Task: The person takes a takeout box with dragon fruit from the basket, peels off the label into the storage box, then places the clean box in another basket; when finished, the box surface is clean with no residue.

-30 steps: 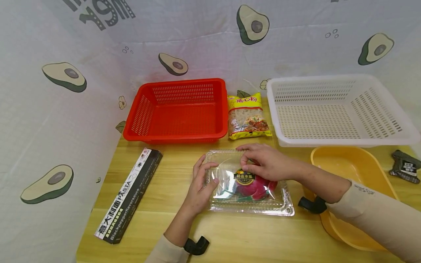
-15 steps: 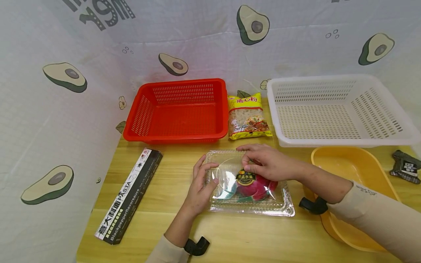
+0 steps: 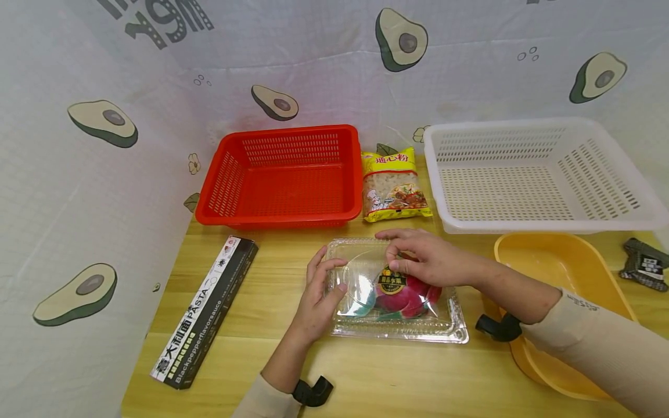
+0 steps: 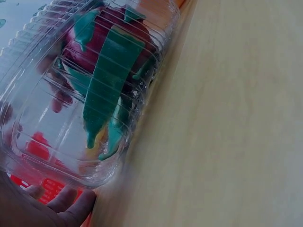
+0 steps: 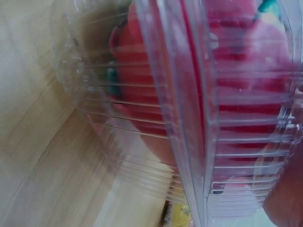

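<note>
A clear plastic fruit box (image 3: 360,328) with a ribbed rim lies on the table. Through its lid shows a red dragon fruit (image 3: 418,299) with green scales, also seen in the left wrist view as a red fruit (image 4: 85,52). My left hand (image 3: 319,296) grips the box's left end, thumb and forefinger over the lid. My right hand (image 3: 423,255) reaches over the lid from the right; its thumb and forefinger pinch the top edge of a black and gold label (image 3: 392,281). In the right wrist view, the ribbed box side (image 5: 246,156) fills much of the picture.
A red basket (image 3: 282,220) and a white basket (image 3: 549,225) stand at the back, a yellow macaroni bag (image 3: 394,197) between them. A pasta box (image 3: 204,313) lies left. On the right are a yellow tub (image 3: 590,255) and a small black packet (image 3: 645,266).
My right thumb and forefinger have shifted slightly right, and the label has moved the same way over the fruit. My left hand and the box have stayed in place.
</note>
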`<state>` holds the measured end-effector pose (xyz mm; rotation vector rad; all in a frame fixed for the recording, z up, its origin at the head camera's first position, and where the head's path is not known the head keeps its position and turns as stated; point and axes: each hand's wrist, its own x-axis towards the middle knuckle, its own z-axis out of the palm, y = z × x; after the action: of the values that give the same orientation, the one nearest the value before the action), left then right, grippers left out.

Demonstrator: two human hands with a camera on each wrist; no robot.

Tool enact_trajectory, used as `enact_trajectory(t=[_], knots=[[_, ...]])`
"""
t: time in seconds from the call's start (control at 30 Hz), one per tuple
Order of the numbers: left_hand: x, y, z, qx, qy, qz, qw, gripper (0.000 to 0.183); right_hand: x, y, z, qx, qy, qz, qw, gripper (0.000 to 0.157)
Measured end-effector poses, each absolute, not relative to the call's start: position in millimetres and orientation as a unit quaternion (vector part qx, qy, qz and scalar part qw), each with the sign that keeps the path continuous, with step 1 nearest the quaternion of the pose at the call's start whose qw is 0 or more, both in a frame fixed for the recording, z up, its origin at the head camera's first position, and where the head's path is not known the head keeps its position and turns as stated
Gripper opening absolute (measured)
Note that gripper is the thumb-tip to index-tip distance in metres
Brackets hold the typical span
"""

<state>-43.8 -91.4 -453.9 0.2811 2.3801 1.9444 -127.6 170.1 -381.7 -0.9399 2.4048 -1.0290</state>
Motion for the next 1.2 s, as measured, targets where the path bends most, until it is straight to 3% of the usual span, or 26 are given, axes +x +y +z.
enact_trajectory(t=[0.27,0.63,0.83,1.2], knots=[[-44,-91,-455,0.093,0.766,0.635,0.023,0.039,-131,175,-375,-0.254,0.821,-0.482,0.173,0.011],[-43,-91,-455,0.102,0.761,0.640,0.023,0.039,-116,188,-342,-0.186,0.882,-0.429,0.067,0.006],[-42,-92,-454,0.102,0.759,0.642,0.024,0.038,-106,220,-326,-0.174,0.904,-0.390,0.022,0.003],[-40,-91,-450,0.097,0.753,0.650,0.032,0.039,-78,299,-315,-0.026,0.941,-0.337,0.003,0.016]])
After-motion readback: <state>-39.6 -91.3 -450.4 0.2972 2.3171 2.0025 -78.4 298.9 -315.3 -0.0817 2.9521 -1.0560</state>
